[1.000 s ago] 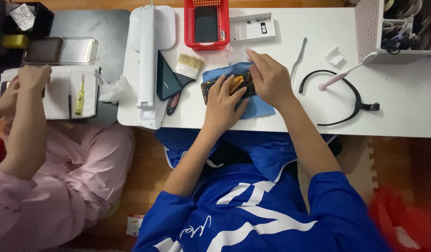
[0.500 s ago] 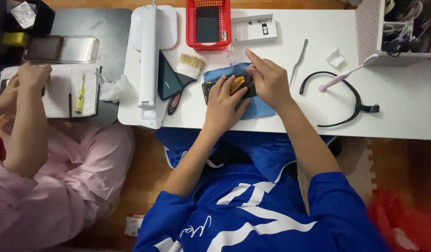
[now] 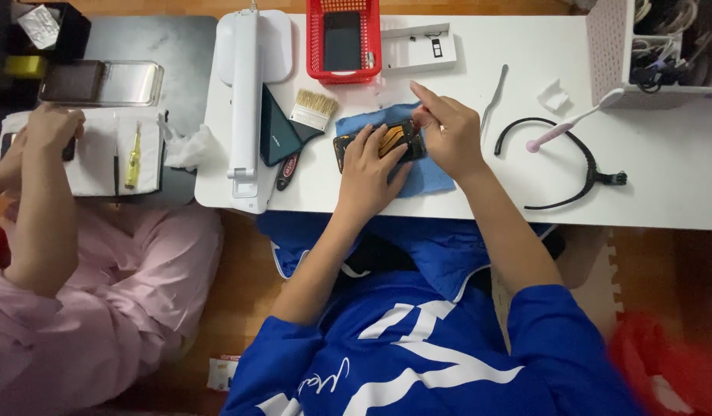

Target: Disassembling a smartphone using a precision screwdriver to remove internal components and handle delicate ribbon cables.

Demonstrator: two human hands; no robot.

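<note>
Blue cloth is the landmark here, spread on the white counter, and everything that matters sits on top of it. An opened phone lies across the cloth's upper half, back off, orange and gold innards showing. Its long axis runs roughly left-right, tipped up a bit toward the right end.

The left hand comes at it from the near edge of the cloth, palm down over the phone's lower side, fingers wrapped around the left end and pinning it flat. So the left hand is the clamp. The right hand sits at the phone's right end, fingers pinched shut with the index poking up and away. Looks like something small and reddish is held in that pinch right at the phone's top right corner, but it's too tiny to call, so I can't say what it is.

Key relation: the phone's right end is directly under the right fingertips, basically touching, while the left hand covers the other end. The right hand is the one nearer the exposed corner.

Off the cloth: a paint brush just to its left, metal tweezers to its right, a black headband loop further right, a red basket beyond the top edge. Another person in pink works at a separate surface well off to the left.
</note>
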